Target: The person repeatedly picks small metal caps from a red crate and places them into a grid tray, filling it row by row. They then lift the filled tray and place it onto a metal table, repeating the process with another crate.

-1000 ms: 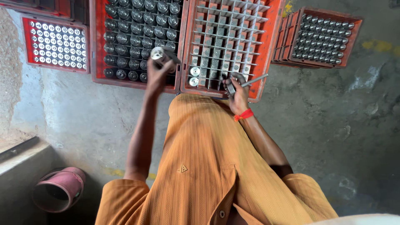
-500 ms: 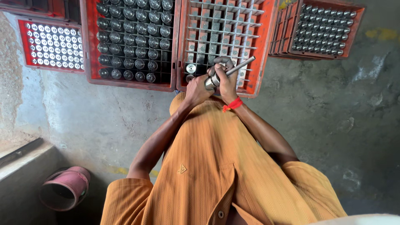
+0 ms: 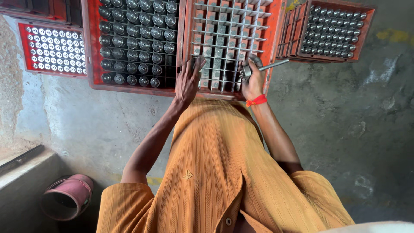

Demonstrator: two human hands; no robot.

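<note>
Both hands have dropped to the red plastic crate's empty metal grid (image 3: 228,39). The left hand (image 3: 188,82) now rests loosely open there, its small cylinder gone; the right hand (image 3: 253,77) stays clenched on a grey metal rod tool (image 3: 272,65).

The gridded red crate (image 3: 233,43) is cut off by the top edge, and so is the crate of metal cylinders (image 3: 133,43) just left of it. At the gridded crate's near rim, the left hand (image 3: 187,82) hides whatever its fingertips touch. The right hand (image 3: 252,80) covers most of a metal tool (image 3: 269,66); its kind is unclear.
</note>
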